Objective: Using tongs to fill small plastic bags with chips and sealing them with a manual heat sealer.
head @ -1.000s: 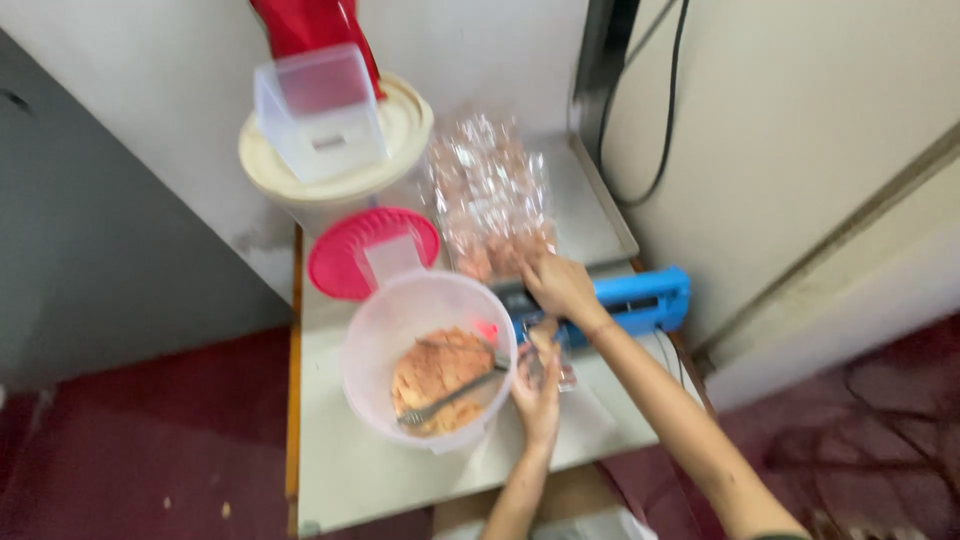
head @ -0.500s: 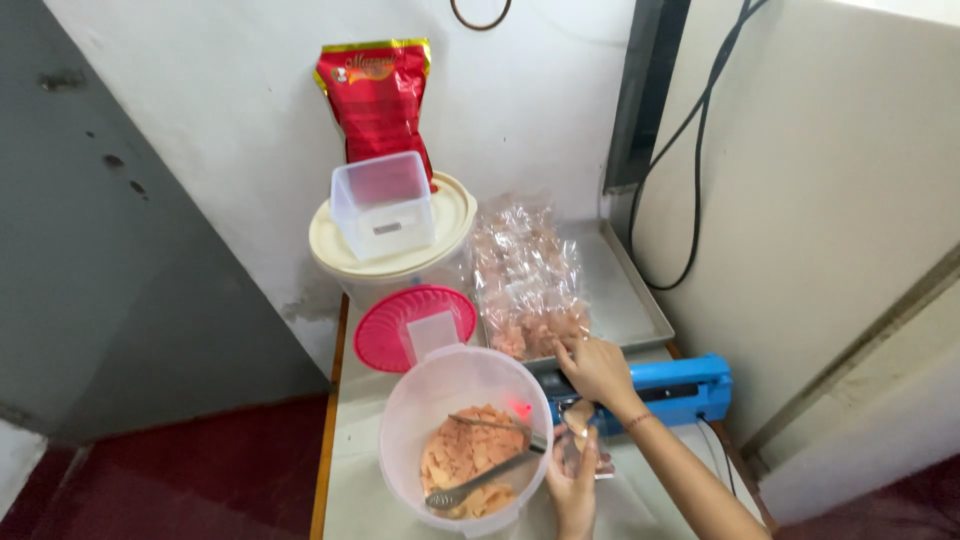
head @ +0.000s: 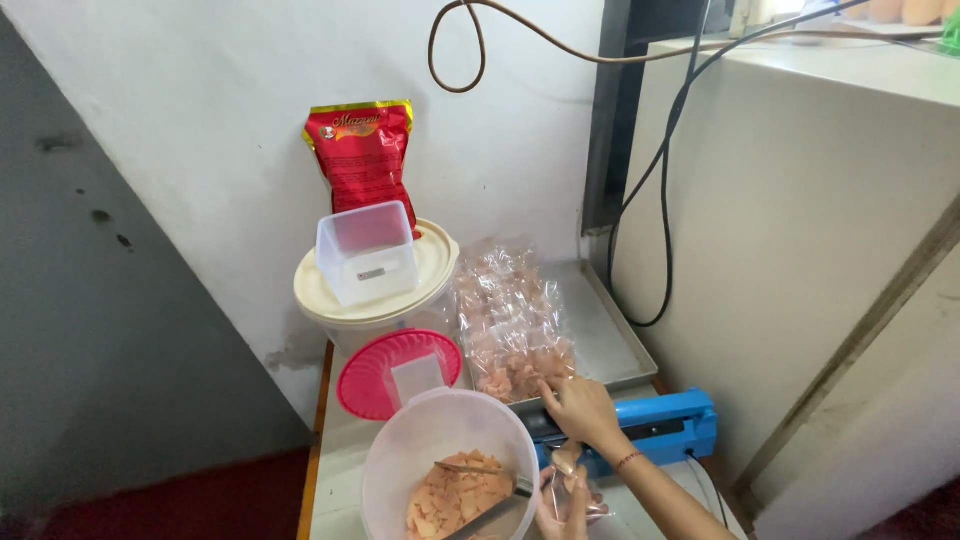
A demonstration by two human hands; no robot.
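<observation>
Blue plastic heat sealer (head: 640, 428) lies at the table's right edge; our right hand (head: 582, 410) presses flat on its bar, fingers spread, clenching nothing. Below, our left hand (head: 560, 495) pinches a small clear bag of pinkish chips (head: 585, 492) just beside the sealer. A translucent round tub with chips and a metal scoop (head: 450, 480) stands touching close. We judge the bag could slip crooked if the pinch loosens.
</observation>
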